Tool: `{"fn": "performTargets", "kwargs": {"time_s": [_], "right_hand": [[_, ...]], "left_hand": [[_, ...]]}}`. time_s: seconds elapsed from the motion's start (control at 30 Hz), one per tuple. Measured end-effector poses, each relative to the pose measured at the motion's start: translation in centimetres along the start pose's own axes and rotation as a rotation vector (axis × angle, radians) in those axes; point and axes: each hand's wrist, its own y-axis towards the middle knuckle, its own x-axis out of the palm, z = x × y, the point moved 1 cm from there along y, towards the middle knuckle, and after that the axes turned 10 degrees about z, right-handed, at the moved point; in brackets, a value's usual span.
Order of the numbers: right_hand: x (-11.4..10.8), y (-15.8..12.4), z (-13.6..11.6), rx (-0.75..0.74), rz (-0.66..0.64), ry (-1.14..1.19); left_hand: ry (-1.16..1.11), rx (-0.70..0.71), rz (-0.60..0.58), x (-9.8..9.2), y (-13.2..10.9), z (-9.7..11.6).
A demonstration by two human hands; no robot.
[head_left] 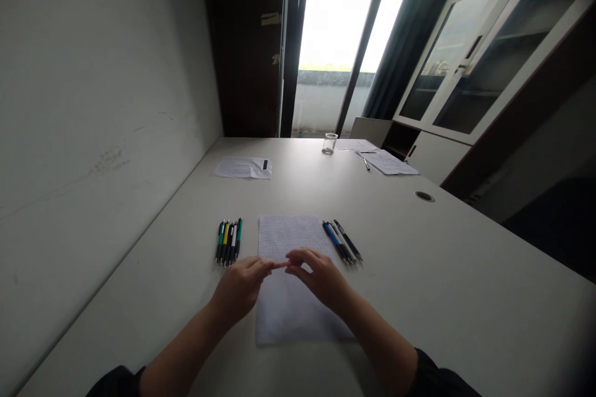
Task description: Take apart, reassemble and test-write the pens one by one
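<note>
Over a lined sheet of paper with writing on its upper half, my two hands meet around a thin red pen-like thing. My left hand pinches its left end, and my right hand has thumb and fingers closed at its right end. Most of this thing is hidden by the fingers, so its exact kind is unclear. Left of the paper lies a row of several pens in green, yellow, black and white. Blue, white and black pens lie at the paper's right edge.
Farther back on the white table are a paper sheet, a clear glass and a paper stack with a pen beside it. A cable hole is at right. A wall borders the left side.
</note>
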Motion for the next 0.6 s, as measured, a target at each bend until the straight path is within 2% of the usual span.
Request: {"fn": "performTargets", "kwargs": {"time_s": [0.13,0.27,0.43,0.6], "right_hand": [[0.19,-0.08,0.08,-0.023,-0.007,-0.027],[-0.15,0.1,-0.31,-0.038,-0.068,-0.089],[-0.17,0.0,-0.22,-0.008,-0.018,-0.029],[0.39,-0.18,0.16,-0.027,-0.03,-0.047]], "left_hand": [[-0.002,0.004,-0.004,-0.01,0.0,0.2],[0.016,0.006,-0.018,0.11,-0.1,0.12],[0.019,-0.011,-0.009,0.12,-0.16,0.0],[0.038,-0.013,-0.022,0.11,-0.07,0.18]]}}
